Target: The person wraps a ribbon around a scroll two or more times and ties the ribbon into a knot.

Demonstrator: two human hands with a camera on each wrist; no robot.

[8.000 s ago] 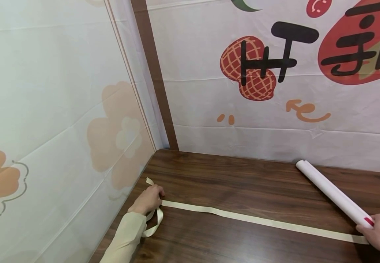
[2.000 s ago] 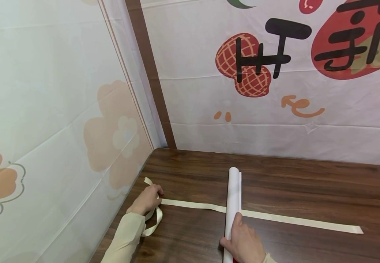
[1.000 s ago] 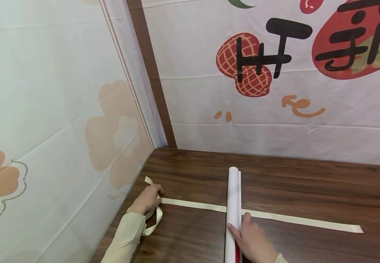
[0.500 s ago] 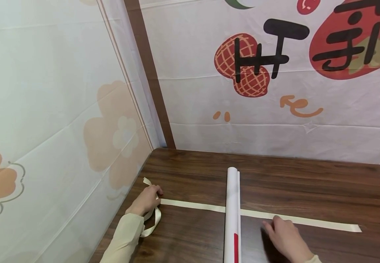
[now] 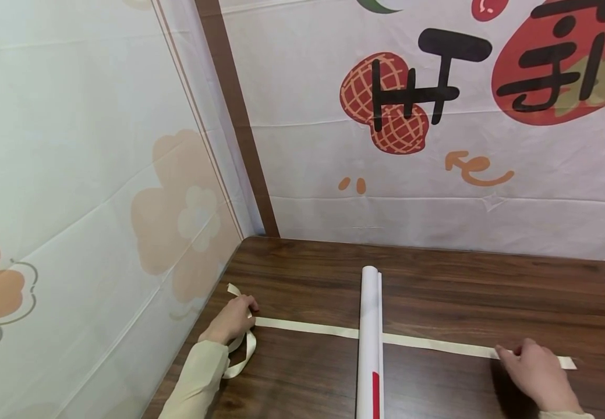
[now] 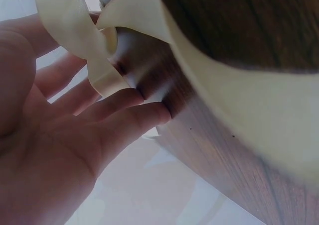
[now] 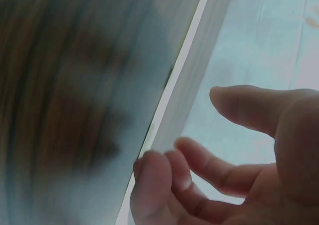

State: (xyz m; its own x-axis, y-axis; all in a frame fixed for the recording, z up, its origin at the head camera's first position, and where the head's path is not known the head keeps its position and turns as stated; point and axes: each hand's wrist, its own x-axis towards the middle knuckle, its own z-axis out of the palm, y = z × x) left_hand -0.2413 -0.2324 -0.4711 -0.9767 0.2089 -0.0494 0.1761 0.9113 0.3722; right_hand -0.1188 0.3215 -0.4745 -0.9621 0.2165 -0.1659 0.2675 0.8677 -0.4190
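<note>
A cream ribbon (image 5: 307, 327) stretches across the table, its loose tail looped by my left hand (image 5: 230, 319). In the left wrist view that ribbon (image 6: 239, 105) passes between thumb and index finger, which pinch it, while the other fingertips rest on the tabletop. Across the ribbon's middle lies a white paper roll (image 5: 370, 326) with a red mark near its lower end. My right hand (image 5: 535, 372) is just over the ribbon near its right end. From the right wrist, the ribbon (image 7: 172, 85) runs past loosely bent fingers, thumb apart, nothing held.
The dark wood table (image 5: 470, 291) meets a printed cloth wall (image 5: 302, 215) at the back and a flowered cloth wall (image 5: 98, 233) on the left. Bare wood shows on both sides of the roll.
Earlier my right hand held the paper roll at the right end, then set it across the ribbon's middle. It has let go and moved right along the ribbon. The left hand stayed put.
</note>
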